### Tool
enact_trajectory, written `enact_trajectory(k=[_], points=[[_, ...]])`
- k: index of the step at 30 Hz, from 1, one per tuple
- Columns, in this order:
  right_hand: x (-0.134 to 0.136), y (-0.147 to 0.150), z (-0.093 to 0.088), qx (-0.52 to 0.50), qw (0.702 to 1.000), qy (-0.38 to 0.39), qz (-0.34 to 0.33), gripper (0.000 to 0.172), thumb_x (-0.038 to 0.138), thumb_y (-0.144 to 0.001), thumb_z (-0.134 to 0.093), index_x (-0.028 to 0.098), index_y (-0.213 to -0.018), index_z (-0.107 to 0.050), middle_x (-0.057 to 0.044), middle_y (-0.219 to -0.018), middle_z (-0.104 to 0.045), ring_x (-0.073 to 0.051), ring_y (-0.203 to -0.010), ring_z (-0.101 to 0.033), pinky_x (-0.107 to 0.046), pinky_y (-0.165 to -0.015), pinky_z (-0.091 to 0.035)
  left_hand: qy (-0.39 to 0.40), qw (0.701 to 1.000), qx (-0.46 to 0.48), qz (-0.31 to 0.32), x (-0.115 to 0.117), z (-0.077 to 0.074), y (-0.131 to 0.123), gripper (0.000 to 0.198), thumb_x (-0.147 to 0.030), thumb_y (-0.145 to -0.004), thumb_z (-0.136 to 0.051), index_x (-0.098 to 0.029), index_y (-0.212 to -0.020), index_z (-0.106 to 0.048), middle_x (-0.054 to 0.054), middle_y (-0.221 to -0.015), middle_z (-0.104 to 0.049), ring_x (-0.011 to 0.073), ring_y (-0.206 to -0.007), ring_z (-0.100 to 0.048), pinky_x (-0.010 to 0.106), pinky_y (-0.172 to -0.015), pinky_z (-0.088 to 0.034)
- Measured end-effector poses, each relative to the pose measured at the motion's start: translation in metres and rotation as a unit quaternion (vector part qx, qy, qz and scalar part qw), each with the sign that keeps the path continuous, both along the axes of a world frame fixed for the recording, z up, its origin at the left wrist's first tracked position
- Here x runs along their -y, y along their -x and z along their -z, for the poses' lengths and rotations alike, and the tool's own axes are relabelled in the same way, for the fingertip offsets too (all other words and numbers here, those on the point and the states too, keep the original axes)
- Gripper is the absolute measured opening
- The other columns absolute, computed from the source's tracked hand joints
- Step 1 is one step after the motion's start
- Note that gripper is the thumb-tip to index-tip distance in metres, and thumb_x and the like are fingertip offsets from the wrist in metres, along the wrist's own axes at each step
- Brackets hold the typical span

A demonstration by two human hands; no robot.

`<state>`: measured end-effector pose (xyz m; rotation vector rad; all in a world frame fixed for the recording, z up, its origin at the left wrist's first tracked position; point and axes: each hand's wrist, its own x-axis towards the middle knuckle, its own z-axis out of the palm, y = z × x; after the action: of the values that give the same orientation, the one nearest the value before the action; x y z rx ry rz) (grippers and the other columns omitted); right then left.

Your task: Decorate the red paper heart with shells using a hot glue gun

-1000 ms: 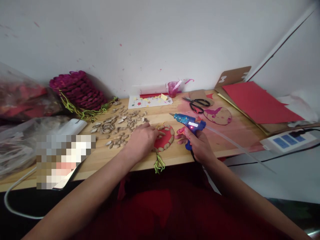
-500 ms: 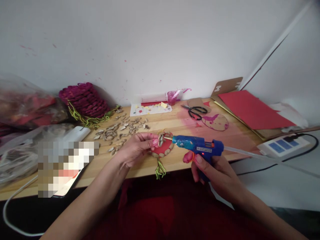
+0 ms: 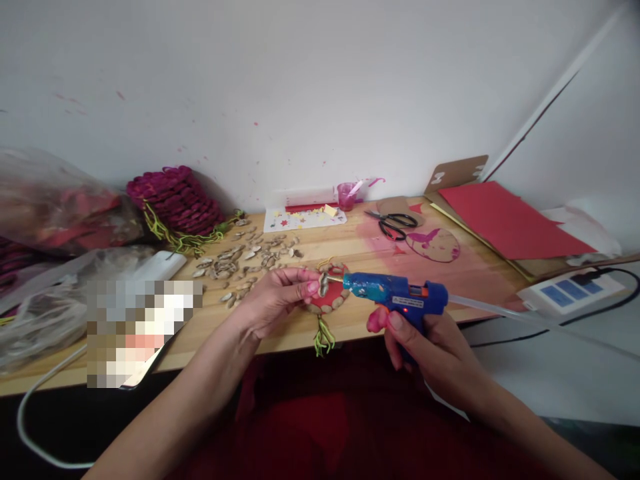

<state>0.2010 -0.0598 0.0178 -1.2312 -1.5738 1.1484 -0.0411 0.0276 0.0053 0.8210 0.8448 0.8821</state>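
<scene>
Between thumb and fingers, my left hand pinches a peanut shell half, its hollow side facing the glue nozzle. My right hand is wrapped round the grip of a blue hot glue gun, whose small red light is lit. The metal nozzle tip is at the shell; whether it touches I cannot tell. Below and behind them lies a red disc edged with peanut shells, with a green yarn tassel at its lower end. Loose peanut shells are scattered left of it.
Black-handled scissors and a stained cardboard circle lie beyond the glue gun. Red paper and a power strip are at right. On the left are a purple woven bundle, plastic bags and a phone.
The shell in my left hand has turned so its hollow shows more, with the nozzle still at it. The whole view has shifted slightly.
</scene>
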Motion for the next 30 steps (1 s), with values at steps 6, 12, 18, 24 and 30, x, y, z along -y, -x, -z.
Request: enact_trajectory(k=[6,12,18,24,30], points=[[-0.0007,0.0000,0.0011,0.002,1.000,0.002,0.007,0.040,0.050,-0.099,-0.050,0.023,-0.071,-0.058,0.003,-0.051,-0.056,-0.010,-0.047,-0.050,-0.024,-0.044,-0.037,0.007,1.000,0.001,0.006,0.0005,-0.0027,-0.0013,0.035,-0.028,-0.050,-0.099,-0.015,-0.076,-0.079,0.002,-0.066,-0.074,0.0085,-0.058,-0.063,0.020,-0.061,-0.050],[-0.0011,0.0020,-0.0005,0.015,1.000,-0.010,-0.001,0.047,0.050,-0.099,-0.049,0.022,-0.062,-0.055,0.001,-0.051,-0.056,-0.011,-0.050,-0.051,-0.026,-0.048,-0.039,0.001,1.000,0.002,-0.006,0.0001,-0.0020,-0.0001,0.033,-0.025,-0.051,-0.098,-0.014,-0.076,-0.080,0.003,-0.067,-0.074,0.0072,-0.058,-0.062,0.017,-0.058,-0.049],[-0.0020,0.0023,-0.0008,0.021,1.000,-0.007,-0.001,0.045,0.050,-0.100,-0.048,0.021,-0.066,-0.056,0.002,-0.051,-0.056,-0.011,-0.051,-0.051,-0.026,-0.050,-0.039,0.001,1.000,-0.002,-0.004,0.0009,-0.0023,-0.0006,0.036,-0.027,-0.049,-0.099,-0.013,-0.076,-0.080,0.004,-0.067,-0.075,0.0077,-0.057,-0.063,0.016,-0.058,-0.051],[-0.0018,0.0018,-0.0002,0.020,1.000,-0.013,0.004,0.046,0.050,-0.099,-0.048,0.022,-0.063,-0.054,0.001,-0.051,-0.056,-0.011,-0.049,-0.051,-0.025,-0.047,-0.038,0.003,1.000,0.000,-0.005,0.0002,-0.0014,-0.0006,0.034,-0.026,-0.050,-0.099,-0.015,-0.075,-0.080,0.003,-0.068,-0.075,0.0065,-0.056,-0.063,0.014,-0.058,-0.051],[-0.0029,0.0025,-0.0021,0.030,0.999,-0.007,0.010,0.043,0.051,-0.099,-0.048,0.022,-0.069,-0.057,0.002,-0.050,-0.057,-0.011,-0.048,-0.051,-0.025,-0.045,-0.037,-0.002,1.000,-0.003,-0.005,-0.0001,0.0012,0.0007,0.036,-0.026,-0.050,-0.099,-0.013,-0.077,-0.080,0.003,-0.067,-0.075,0.0062,-0.056,-0.062,0.014,-0.057,-0.050]])
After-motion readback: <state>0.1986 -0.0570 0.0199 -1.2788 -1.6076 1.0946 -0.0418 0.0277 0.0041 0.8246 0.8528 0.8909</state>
